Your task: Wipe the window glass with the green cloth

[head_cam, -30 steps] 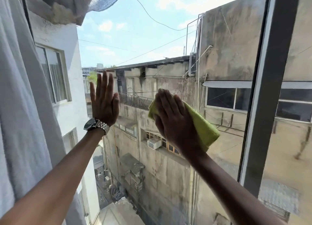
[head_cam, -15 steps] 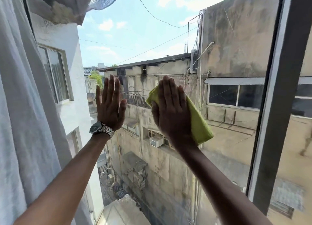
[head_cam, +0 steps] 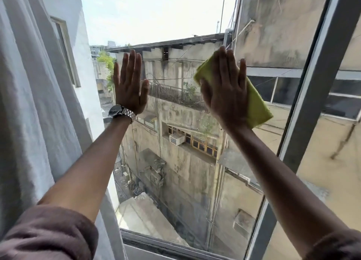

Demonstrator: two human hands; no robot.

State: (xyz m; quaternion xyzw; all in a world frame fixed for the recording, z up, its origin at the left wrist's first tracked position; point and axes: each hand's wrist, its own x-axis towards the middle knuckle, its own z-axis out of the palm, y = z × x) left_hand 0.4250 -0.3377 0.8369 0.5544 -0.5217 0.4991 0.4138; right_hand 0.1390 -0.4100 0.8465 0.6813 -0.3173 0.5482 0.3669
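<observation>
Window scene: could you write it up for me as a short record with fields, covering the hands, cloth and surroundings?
Place: indoors, facing window glass with weathered buildings outside
Right hand: flat, fingers spread, pressing green cloth to the glass
Left hand: open palm flat on the glass, no cloth
Wristwatch: metal band, left wrist
Curtain: pale, hanging at left
Window frame: grey upright just right of the cloth

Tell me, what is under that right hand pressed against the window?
A folded green cloth lies between the right hand and the window glass. Its edges stick out above the fingers and to the right. The middle of the cloth and the glass behind it are covered.
</observation>
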